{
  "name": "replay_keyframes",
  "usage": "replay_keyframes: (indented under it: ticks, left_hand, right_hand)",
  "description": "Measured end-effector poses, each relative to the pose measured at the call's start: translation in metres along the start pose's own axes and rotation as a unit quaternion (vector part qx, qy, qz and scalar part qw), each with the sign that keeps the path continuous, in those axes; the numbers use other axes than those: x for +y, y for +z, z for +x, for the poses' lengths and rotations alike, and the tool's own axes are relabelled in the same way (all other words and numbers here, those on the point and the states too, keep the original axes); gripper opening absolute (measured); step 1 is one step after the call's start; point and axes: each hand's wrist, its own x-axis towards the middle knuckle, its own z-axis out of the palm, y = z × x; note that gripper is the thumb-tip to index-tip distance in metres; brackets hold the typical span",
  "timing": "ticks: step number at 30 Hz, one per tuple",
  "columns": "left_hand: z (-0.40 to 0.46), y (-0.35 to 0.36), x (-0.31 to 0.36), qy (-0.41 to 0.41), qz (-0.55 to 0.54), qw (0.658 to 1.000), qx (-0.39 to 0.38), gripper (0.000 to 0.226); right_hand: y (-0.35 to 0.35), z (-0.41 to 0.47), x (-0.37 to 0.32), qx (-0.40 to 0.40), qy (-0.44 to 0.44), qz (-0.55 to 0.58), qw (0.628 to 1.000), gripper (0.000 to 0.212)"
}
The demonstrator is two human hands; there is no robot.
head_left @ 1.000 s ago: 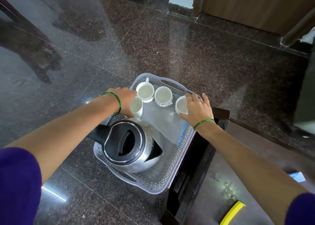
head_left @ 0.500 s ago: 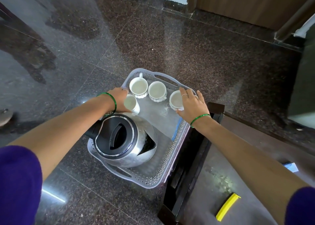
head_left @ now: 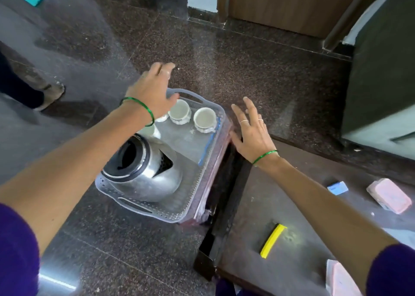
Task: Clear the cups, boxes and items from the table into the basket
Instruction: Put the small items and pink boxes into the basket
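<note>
Both hands are empty with fingers spread: the left hand (head_left: 152, 91) above the basket's (head_left: 179, 210) far left corner, the right hand (head_left: 251, 134) just right of it. Cups (head_left: 204, 118) stand at the basket's far end, a kettle (head_left: 143, 172) nearer. On the table (head_left: 258, 206) to the right lie a yellow strip (head_left: 272, 240), blue box (head_left: 337, 187) and pink box (head_left: 388, 195).

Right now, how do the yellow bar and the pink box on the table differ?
The yellow bar is thin, long and bright yellow; the pink box is broad, blocky and pale pink with rounded corners. The yellow bar lies near the middle of the table, closer to the basket; the pink box lies farther right, beside a small blue item. Both lie flat, untouched, not yet cleared.
</note>
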Motion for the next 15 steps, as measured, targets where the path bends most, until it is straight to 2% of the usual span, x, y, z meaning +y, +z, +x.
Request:
replay_keyframes:
  ticks: [2, 4, 7, 10, 12, 15]
  left_hand:
    - [-0.004, 0.000, 0.042, 0.060, -0.025, 0.997, 0.043, 0.060]
    - [-0.012, 0.007, 0.085, 0.120, -0.037, 0.991, 0.052, 0.058]
    - [-0.033, 0.031, 0.142, 0.201, -0.021, 0.979, 0.030, 0.057]
    - [-0.062, 0.068, 0.184, 0.244, -0.017, 0.970, -0.018, 0.057]
    - [-0.080, 0.096, 0.205, 0.233, -0.039, 0.970, -0.059, 0.058]
    - [-0.096, 0.128, 0.238, 0.106, -0.182, 0.971, -0.112, 0.054]
  right_hand:
    - [-0.014, -0.018, 0.020, 0.006, 0.029, -0.007, 1.000, 0.064]
    - [-0.028, -0.040, 0.044, 0.010, 0.059, -0.020, 0.998, 0.064]
    - [-0.048, -0.076, 0.079, 0.021, 0.102, -0.028, 0.994, 0.063]
    - [-0.066, -0.115, 0.111, 0.025, 0.141, -0.036, 0.989, 0.062]
    - [-0.073, -0.140, 0.134, 0.020, 0.164, -0.044, 0.985, 0.062]
    - [-0.076, -0.169, 0.167, -0.028, 0.188, -0.056, 0.980, 0.062]
